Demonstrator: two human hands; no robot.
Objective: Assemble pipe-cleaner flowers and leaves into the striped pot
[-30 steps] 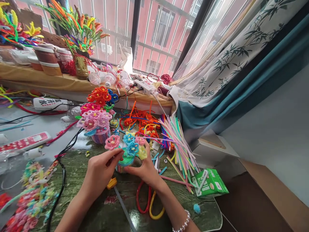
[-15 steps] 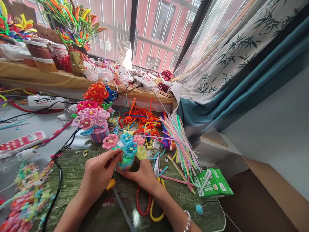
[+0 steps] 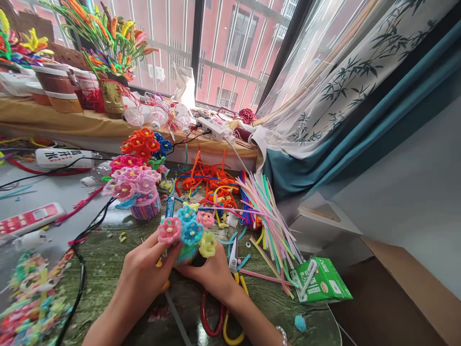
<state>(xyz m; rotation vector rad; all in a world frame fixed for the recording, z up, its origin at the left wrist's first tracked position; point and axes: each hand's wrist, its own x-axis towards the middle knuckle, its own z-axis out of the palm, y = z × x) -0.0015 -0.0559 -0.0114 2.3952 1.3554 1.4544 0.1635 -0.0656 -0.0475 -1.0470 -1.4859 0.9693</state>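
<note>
A small flower pot [image 3: 186,257] with a green top holds several fuzzy pipe-cleaner flowers, with a blue flower [image 3: 191,233] in the middle and a yellow flower [image 3: 208,244] at the right. My right hand [image 3: 214,274] grips the pot's right side, thumb across its front. At the left of the bunch, my left hand [image 3: 149,264] is closed just beneath a pink flower [image 3: 169,230], fingers pinched together at it; its stem is hidden. Scissors [image 3: 234,259] with red and yellow handles lie partly under my right forearm. Beside them is a glue gun stick-like grey rod [image 3: 177,317].
A finished-looking pot of pink, red and orange flowers [image 3: 144,204] stands behind on the left. Pastel pipe cleaners [image 3: 268,216] and a green packet [image 3: 320,281] lie right. A black cable [image 3: 82,274] crosses the left side. Loose fuzzy pieces [image 3: 36,298] fill the lower left.
The pink flower and the rest of the bunch have tipped toward me. My left hand's fingers have shifted from the front of the pot to beneath the pink flower. The view has shifted slightly.
</note>
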